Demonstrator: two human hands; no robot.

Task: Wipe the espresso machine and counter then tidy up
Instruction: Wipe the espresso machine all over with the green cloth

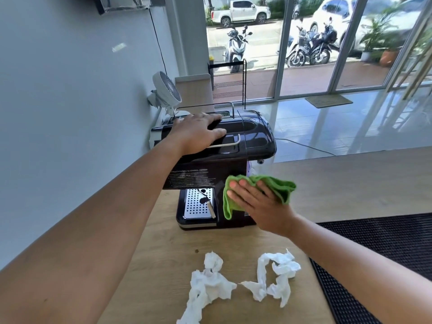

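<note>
A black espresso machine (252, 136) stands on the wooden counter (339, 183), its perforated steel drip tray (198, 205) facing left. My left hand (198, 134) lies flat on the machine's top, fingers spread, holding nothing. My right hand (259, 204) presses a green cloth (278, 187) flat against the machine's near side panel. Two crumpled white paper tissues lie on the counter in front of the machine, one (208, 284) to the left and one (275, 277) to the right.
A black rubber bar mat (385, 251) covers the counter at the right. A small white fan (167, 91) sits behind the machine by the grey wall. Beyond the counter are a glossy tiled floor and glass doors to the street.
</note>
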